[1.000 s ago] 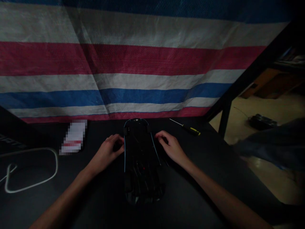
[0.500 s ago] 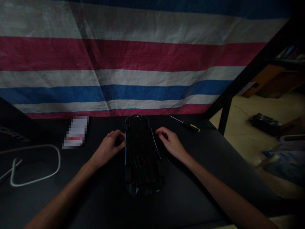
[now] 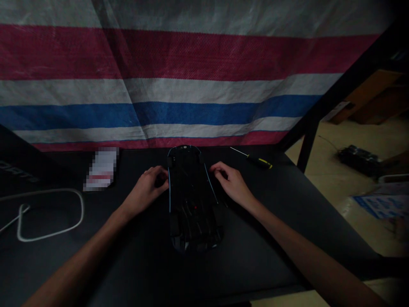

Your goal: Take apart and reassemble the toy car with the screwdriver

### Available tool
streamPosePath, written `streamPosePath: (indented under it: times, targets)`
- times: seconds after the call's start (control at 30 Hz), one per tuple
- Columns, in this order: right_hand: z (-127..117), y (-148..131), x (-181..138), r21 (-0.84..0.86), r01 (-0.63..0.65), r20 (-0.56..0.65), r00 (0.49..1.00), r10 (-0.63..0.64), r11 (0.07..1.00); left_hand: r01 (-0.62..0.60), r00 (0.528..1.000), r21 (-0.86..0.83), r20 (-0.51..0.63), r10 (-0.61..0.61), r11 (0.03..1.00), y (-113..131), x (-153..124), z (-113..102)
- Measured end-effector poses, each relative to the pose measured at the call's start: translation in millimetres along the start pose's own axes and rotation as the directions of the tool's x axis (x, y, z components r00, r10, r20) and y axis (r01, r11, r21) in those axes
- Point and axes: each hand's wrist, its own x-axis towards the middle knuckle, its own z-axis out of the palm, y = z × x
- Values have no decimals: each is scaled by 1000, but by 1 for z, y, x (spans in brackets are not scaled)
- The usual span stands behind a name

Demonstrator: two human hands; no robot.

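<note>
A black toy car (image 3: 191,192) with thin blue side edges lies in front of me, its underside apparently facing up. A small red spot shows on it. My left hand (image 3: 149,185) is at its left edge, fingers curled and the tips against the side. Across from it, my right hand (image 3: 230,181) has bent fingers with their tips at the right edge. The undersides of both hands' fingers are hidden, and the dim light blurs the contact. Right of the car's far end lies a screwdriver (image 3: 259,161) with a black and yellow handle.
The dark table (image 3: 137,264) meets a striped plastic sheet (image 3: 198,89) behind. At left lie a white cable (image 3: 82,211) and a blurred-out packet (image 3: 102,168). A dark post (image 3: 308,143) stands at the right corner. Beyond the edge, a black object (image 3: 359,160) is on the floor.
My view has tipped downward a little, so everything on the table sits higher in the picture. Both hands stay at the sides of the toy car.
</note>
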Motion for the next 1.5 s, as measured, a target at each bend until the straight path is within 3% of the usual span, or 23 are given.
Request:
streamPosePath:
  times: [0.9, 1.5]
  targets:
    - [2, -4, -5, -216, 37, 45, 999, -28, 976, -28, 999, 20, 26, 27, 999, -5, -2, -2]
    - [0, -9, -6, -268, 74, 64, 996, -59, 961, -12, 999, 18, -31, 12, 1000, 0, 0, -1]
